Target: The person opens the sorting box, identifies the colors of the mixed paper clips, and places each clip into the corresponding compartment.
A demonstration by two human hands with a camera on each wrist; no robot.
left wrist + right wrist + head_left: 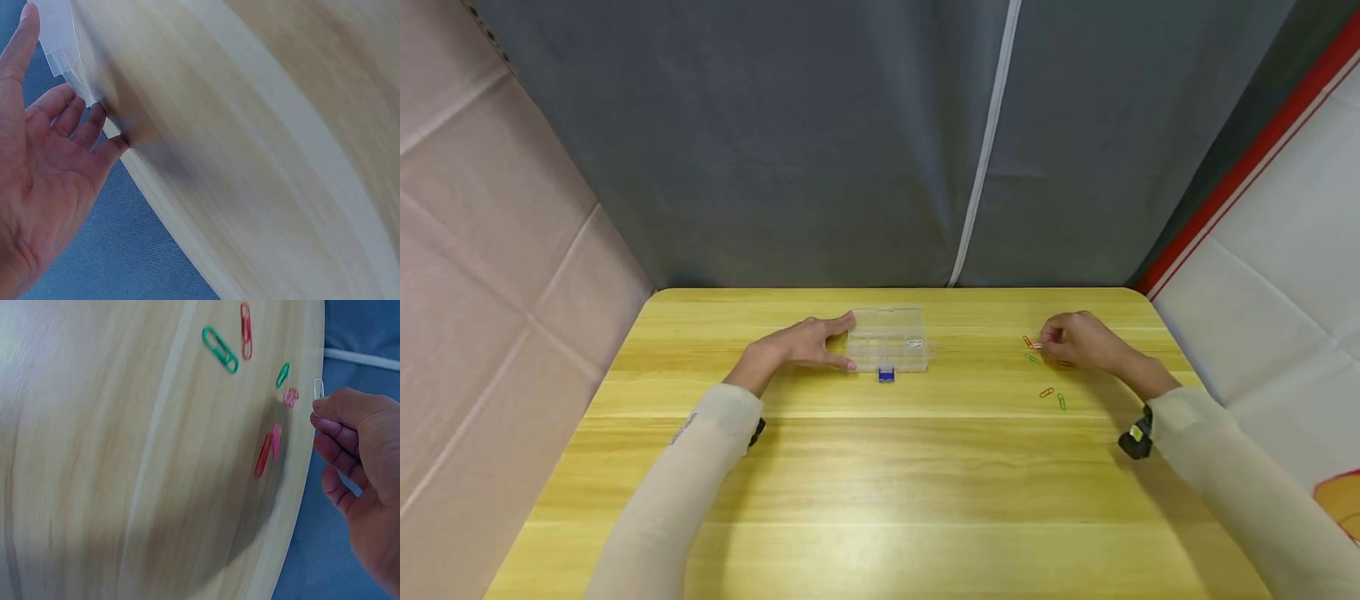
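1. Left hand (808, 343) lies flat on the table (880, 500) with fingers straight, fingertips and thumb against the left end of the clear compartment box (887, 340). It braces the box without gripping it. Left wrist view agrees: palm open (44, 169), fingertips at the box's corner (62, 47).
2. Right hand (1078, 340) has its fingers curled, pinching a white paper clip (319, 389) between thumb and forefinger. The clip sits just above the table, well right of the box.
3. Loose paper clips lie on the table around the right hand: a green one (220, 349) and a red one (246, 339) further off, a small green one (283, 374), pink ones (275, 439) and another red one (263, 455) closer in. The head view shows an orange one (1047, 392) and a green one (1062, 402) nearer the person.
4. The box looks open, with one white clip (914, 343) already in a right-hand compartment. A small blue item (886, 375) sits at its near edge, probably the latch; too small to tell.
5. Step in hand, as a judgement: pick-up of one clip is done, transfer to the box not yet begun.
6. Next move calls for carrying the clip leftward over the box and releasing it above one compartment, left hand holding the box steady. The clip is small and the pinch shallow, so slip risk is real.
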